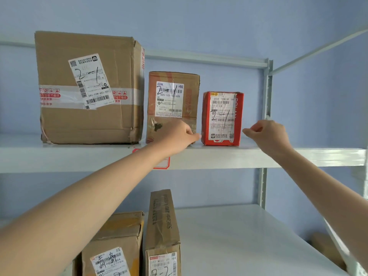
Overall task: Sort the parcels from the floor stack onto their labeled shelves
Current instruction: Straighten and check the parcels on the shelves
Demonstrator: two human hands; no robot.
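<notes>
Both arms are up at the upper shelf [258,156], and 3 parcels stand on it in a row, each hand-marked "2-1". At the right end stands the small red parcel [222,118], upright, label facing out, near the shelf's front edge. The left hand [179,134] reaches in beside its lower left corner, fingers curled under, one fingertip touching or just short of the red cardboard; I cannot tell which, and it holds nothing. The right hand [267,134] hangs just off the parcel's right side, fingers loosely curled, thumb and forefinger close together, a sliver of blue wall showing between them and the box, so it is clear of it and empty. Just left of the red one stands the medium brown parcel [172,100], taped and scuffed, its lower right corner partly hidden by the left hand. Further left sits the large brown box [87,88], the tallest of the 3, with red-printed tape across its front. A red-bordered shelf tag [164,163] peeks out from behind the left forearm on the shelf's front lip. On the lower shelf [229,236] stand a squat brown carton [117,244] and, close beside it on the right, a narrow tall carton [162,226], both labelled.
</notes>
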